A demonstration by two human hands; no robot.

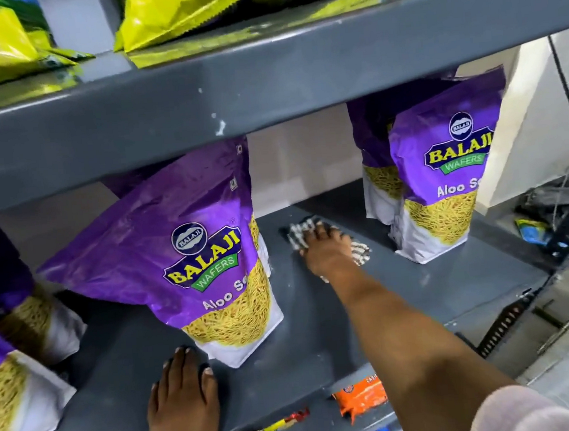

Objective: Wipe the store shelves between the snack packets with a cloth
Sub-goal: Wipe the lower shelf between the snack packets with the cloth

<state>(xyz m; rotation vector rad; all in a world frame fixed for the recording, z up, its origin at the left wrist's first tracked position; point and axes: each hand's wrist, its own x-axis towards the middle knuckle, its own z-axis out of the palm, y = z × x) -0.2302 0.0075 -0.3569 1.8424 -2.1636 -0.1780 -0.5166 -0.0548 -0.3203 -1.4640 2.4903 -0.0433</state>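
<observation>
My right hand (pixel 327 251) reaches deep onto the grey middle shelf (pixel 321 332) and presses a black-and-white patterned cloth (pixel 300 233) flat against it. The cloth lies in the gap between a leaning purple Balaji packet (pixel 204 256) on the left and an upright purple packet (pixel 441 181) on the right. My left hand (pixel 182 399) rests palm down on the shelf's front part, fingers together, just in front of the leaning packet. It holds nothing.
More purple packets (pixel 11 376) stand at the far left. Yellow packets (pixel 182 11) lie on the upper shelf (pixel 265 89), whose edge overhangs the work area. An orange packet (pixel 361 396) shows on the shelf below. Cables and clutter (pixel 558 219) sit to the right.
</observation>
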